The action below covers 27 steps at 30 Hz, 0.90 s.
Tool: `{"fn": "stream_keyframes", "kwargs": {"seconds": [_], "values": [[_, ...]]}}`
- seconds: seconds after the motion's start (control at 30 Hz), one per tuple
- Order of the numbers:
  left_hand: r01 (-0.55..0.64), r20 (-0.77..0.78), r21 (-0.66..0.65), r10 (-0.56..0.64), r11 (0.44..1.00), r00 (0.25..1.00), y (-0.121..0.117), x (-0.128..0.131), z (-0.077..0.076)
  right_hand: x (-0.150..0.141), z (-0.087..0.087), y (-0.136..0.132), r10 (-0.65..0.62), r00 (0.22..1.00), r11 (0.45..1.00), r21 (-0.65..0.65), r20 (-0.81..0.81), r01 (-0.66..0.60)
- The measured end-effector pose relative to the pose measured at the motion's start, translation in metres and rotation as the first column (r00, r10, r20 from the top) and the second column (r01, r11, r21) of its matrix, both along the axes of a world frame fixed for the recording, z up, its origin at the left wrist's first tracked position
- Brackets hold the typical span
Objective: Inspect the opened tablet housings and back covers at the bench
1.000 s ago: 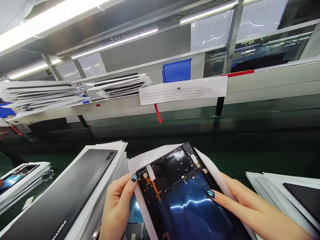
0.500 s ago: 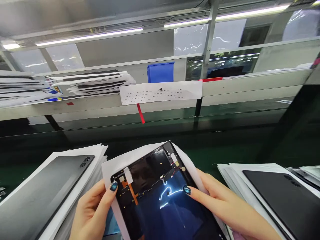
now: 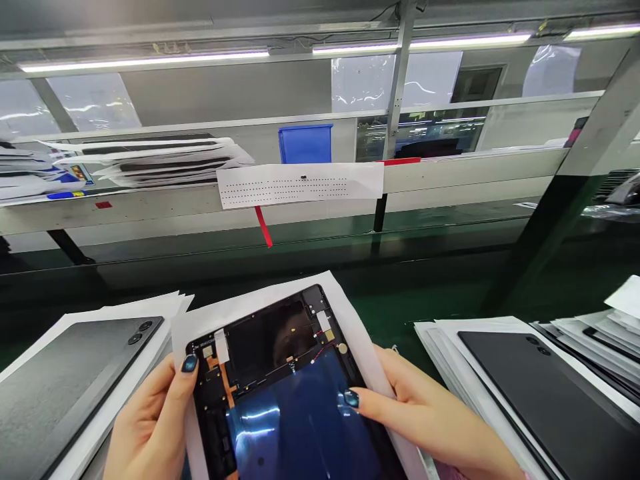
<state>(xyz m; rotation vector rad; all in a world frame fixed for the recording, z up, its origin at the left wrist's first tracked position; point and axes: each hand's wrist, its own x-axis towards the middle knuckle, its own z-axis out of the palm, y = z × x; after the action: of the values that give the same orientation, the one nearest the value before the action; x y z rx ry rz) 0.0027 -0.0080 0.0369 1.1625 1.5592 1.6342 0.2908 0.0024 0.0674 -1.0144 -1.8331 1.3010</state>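
An opened tablet [image 3: 270,387], its circuit parts and dark blue inner sheet showing, is held tilted in front of me on white paper [image 3: 210,317]. My left hand [image 3: 155,413] grips its left edge, thumb on top near the upper left corner and fingers under the paper. Along the right side, my right hand [image 3: 410,407] is closed on it too, its thumb pressed onto the blue sheet and its fingers behind the paper. Orange ribbon cables [image 3: 225,377] run down the tablet's left part. The lower end of the tablet is cut off by the frame.
A grey tablet back cover [image 3: 85,387] lies on stacked paper at left, and a dark back cover [image 3: 545,393] tops a stack at right. Behind is a shelf [image 3: 450,167] with stacked papers [image 3: 175,160], a blue bin [image 3: 306,143] and a hanging printed sheet [image 3: 300,187].
The view has turned slightly, so the shelf and stacks sit farther left. Both hands still hold the tablet, and the light reflections on its blue sheet have shifted.
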Motion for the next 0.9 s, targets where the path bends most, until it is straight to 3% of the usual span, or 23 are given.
{"fn": "stream_keyframes", "kwargs": {"seconds": [0.17, 0.37, 0.53, 0.63, 0.73, 0.9], "values": [[0.139, 0.122, -0.087, -0.128, 0.986, 0.984, -0.001, -0.004, 0.001, -0.003, 0.000, 0.002, -0.014, 1.000, 1.000, -0.012, -0.011, 0.014], [0.092, 0.044, -0.079, -0.089, 0.993, 0.995, -0.004, 0.002, 0.010, -0.003, 0.002, 0.001, -0.015, 0.999, 1.000, -0.024, 0.028, 0.016], [0.054, -0.044, 0.014, -0.054, 0.998, 0.998, 0.001, -0.001, 0.017, -0.015, -0.009, 0.006, -0.001, 0.999, 0.999, -0.045, -0.035, 0.000], [0.120, -0.180, -0.013, -0.120, 0.993, 0.976, 0.007, -0.005, 0.018, -0.017, -0.019, 0.009, -0.028, 0.999, 0.999, -0.035, -0.020, 0.027], [0.250, -0.273, -0.119, -0.274, 0.961, 0.922, 0.013, -0.007, 0.018, -0.005, -0.036, 0.005, -0.109, 0.994, 0.990, -0.097, -0.029, 0.106], [0.408, -0.246, -0.134, -0.429, 0.903, 0.869, 0.004, -0.005, 0.024, 0.033, -0.083, -0.013, -0.358, 0.933, 0.894, -0.304, -0.043, 0.329]]}}
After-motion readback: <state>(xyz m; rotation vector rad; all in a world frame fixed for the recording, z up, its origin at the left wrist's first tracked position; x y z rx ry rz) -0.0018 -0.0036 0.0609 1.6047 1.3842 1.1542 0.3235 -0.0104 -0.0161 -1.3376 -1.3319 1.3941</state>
